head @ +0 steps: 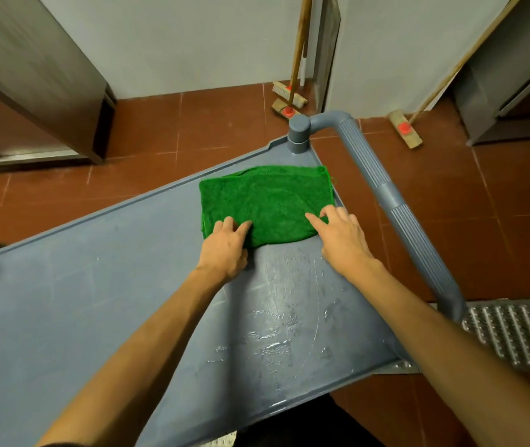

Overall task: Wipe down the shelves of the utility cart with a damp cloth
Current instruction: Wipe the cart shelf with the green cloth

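Observation:
A folded green cloth (267, 201) lies flat on the grey top shelf (102, 285) of the utility cart, near the shelf's far right corner. My left hand (225, 246) rests on the cloth's near left corner, its fingers curled onto the edge. My right hand (341, 237) touches the near right edge with loosely bent fingers, the index finger pointing onto the cloth. Wet streaks (283, 317) shine on the shelf between my forearms.
The cart's grey ribbed handle (396, 204) runs along the right side from a corner post (299, 130). Two brooms (289, 101) lean on the wall behind, another broom (405, 132) to the right. Steel cabinets stand left and right. A metal floor grate (515, 333) lies at right.

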`<state>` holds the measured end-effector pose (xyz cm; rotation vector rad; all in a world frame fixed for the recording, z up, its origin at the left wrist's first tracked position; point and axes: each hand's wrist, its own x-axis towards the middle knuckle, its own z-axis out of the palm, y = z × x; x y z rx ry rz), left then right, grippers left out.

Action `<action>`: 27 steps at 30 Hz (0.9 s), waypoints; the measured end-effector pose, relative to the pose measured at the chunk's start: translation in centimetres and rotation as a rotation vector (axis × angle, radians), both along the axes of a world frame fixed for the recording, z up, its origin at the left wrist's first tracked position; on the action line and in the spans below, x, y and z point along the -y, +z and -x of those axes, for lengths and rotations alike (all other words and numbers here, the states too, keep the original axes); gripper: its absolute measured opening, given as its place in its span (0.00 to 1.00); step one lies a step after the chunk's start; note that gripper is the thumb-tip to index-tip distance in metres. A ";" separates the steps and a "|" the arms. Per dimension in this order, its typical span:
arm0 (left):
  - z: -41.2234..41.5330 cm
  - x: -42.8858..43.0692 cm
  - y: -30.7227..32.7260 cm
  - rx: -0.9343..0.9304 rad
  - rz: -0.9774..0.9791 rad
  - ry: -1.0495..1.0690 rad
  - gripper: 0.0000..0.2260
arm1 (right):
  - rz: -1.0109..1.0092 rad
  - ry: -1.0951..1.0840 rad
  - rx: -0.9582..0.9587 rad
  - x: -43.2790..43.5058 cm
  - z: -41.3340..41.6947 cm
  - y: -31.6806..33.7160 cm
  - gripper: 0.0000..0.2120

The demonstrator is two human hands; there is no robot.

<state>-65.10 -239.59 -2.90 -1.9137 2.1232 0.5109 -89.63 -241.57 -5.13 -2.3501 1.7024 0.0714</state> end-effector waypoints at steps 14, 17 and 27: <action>0.3 -4.1 0.0 -0.072 -0.001 0.006 0.27 | -0.036 -0.048 0.018 -4.8 0.9 0.7 0.34; 0.4 -5.5 -0.1 -0.075 0.003 -0.010 0.27 | -0.047 -0.068 0.020 -6.5 1.1 0.6 0.34; 0.3 -10.1 0.0 -0.087 -0.012 -0.090 0.26 | -0.064 -0.169 0.048 -13.1 1.1 0.1 0.33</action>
